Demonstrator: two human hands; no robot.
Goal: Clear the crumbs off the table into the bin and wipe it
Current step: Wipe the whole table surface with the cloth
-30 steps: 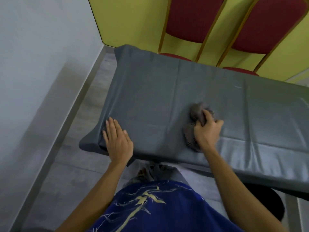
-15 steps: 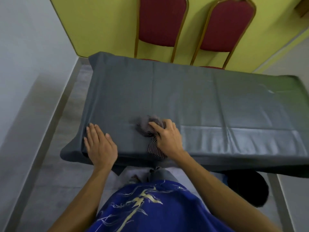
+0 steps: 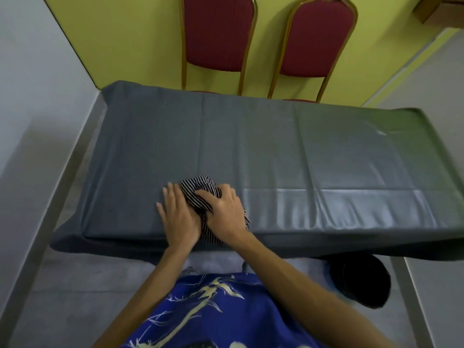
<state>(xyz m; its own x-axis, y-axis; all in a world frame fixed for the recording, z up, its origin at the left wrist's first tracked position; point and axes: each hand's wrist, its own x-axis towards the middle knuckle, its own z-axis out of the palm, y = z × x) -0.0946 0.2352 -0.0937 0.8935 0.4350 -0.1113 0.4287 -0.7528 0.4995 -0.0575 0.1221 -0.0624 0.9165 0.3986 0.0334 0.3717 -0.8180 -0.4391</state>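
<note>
A crumpled striped cloth [image 3: 198, 190] lies on the table [image 3: 301, 156], which is covered with a grey sheet, near its front edge. My right hand [image 3: 223, 212] grips the cloth from the right, fingers curled over it. My left hand [image 3: 177, 214] lies flat on the table with straight fingers, touching the cloth's left side. A black bin [image 3: 361, 282] stands on the floor under the table's front edge to my right, partly hidden. I see no crumbs on the sheet.
Two red chairs [image 3: 218, 33] [image 3: 319, 38] with gold frames stand behind the table against a yellow wall. A white wall runs along the left. Grey floor lies left of the table and around me.
My left hand slid right from the table's front-left corner until it met the cloth. My right hand dragged the cloth leftward along the front edge.
</note>
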